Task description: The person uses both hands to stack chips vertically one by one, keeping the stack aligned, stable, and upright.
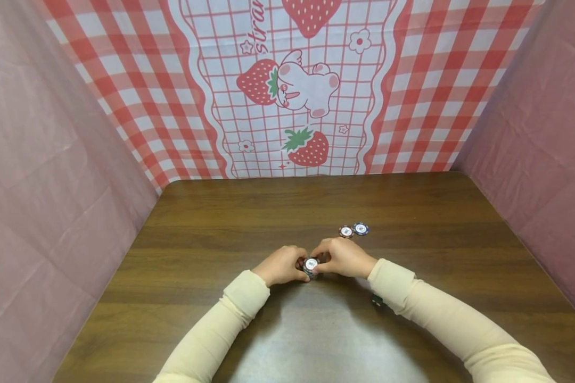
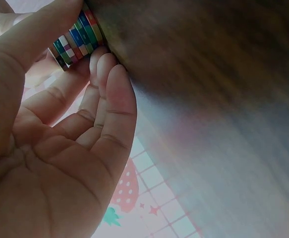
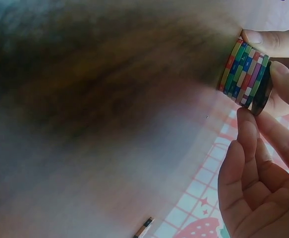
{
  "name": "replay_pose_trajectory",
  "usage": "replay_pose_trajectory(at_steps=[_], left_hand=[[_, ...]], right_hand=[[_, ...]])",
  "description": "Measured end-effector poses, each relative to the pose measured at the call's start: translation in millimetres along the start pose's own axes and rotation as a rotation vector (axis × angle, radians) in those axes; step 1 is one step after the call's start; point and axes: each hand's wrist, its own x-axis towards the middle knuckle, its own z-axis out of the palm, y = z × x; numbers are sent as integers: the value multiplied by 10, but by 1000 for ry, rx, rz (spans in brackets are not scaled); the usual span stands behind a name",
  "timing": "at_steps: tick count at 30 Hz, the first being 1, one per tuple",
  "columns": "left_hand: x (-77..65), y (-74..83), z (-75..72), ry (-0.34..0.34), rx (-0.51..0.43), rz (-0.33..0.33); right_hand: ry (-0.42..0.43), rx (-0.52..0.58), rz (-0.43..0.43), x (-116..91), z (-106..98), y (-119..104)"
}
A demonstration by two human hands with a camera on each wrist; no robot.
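Note:
A short stack of poker chips with multicoloured edges stands on the table between both hands. My left hand holds the stack from its left side, thumb near and fingers behind. From the right, my right hand pinches a dark-edged chip at the top of the stack, between thumb and fingertips. That chip sits slightly tilted against the layers below, as the right wrist view shows. In the left wrist view the coloured chip edges show between thumb and fingers.
A brown-red chip and a blue chip lie flat side by side, just beyond the right hand. A small dark object shows beside the right cuff. The wooden table meets a strawberry-patterned cloth at the back.

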Motion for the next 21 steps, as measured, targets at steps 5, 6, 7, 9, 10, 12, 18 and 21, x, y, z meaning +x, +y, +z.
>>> replay_pose_trajectory(at_steps=[5, 6, 7, 9, 10, 12, 18, 21], left_hand=[[-18, 7, -13, 15, -9, 29], [-22, 10, -15, 17, -8, 32], [-24, 13, -15, 17, -5, 29], [-19, 9, -8, 17, -1, 23], [-14, 7, -3, 10, -6, 9], [-8, 3, 6, 8, 2, 3], [1, -5, 14, 7, 19, -1], [4, -5, 12, 5, 12, 2]], right_hand=[[-7, 2, 7, 0, 14, 5], [-10, 2, 10, 0, 18, 7], [-13, 3, 12, 0, 20, 8], [-16, 0, 15, 2, 24, 10], [-17, -1, 16, 2, 25, 10], [-17, -6, 18, 4, 24, 7], [-19, -15, 27, 4, 15, -10], [-20, -15, 28, 3, 12, -14]])
